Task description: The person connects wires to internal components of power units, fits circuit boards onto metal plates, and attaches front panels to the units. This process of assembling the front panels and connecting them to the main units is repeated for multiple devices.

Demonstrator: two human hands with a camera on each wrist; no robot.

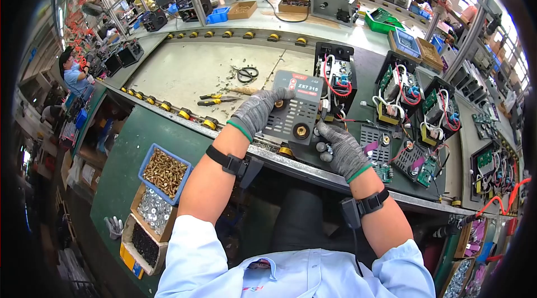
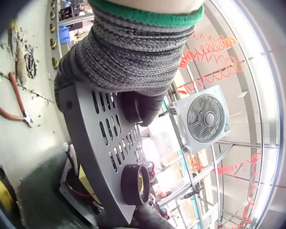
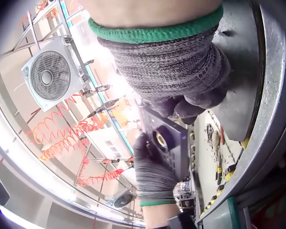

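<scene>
A grey slotted front panel (image 1: pixel 290 116) marked ZX7 315 is tilted up over the bench edge. My gloved left hand (image 1: pixel 258 110) grips its left side, with the fingers over the face near the upper brass-centred socket. A second black socket (image 2: pixel 136 183) juts from the panel's lower part in the left wrist view. By the lower right corner is my gloved right hand (image 1: pixel 342 150), its fingers bent and the tips close to the panel's edge. Whether those fingers hold anything I cannot tell. Just behind the panel stands an open machine unit (image 1: pixel 337 77) with red and white wires.
Yellow-and-black pliers (image 1: pixel 218 99) and a black-handled tool (image 1: pixel 245 74) lie on the pale bench among scraps. More wired units (image 1: pixel 396 94) and slotted panels (image 1: pixel 411 158) occupy the right side. Brass screws (image 1: pixel 165 174), washers (image 1: pixel 154 210) and black screws (image 1: pixel 144 245) fill bins at left.
</scene>
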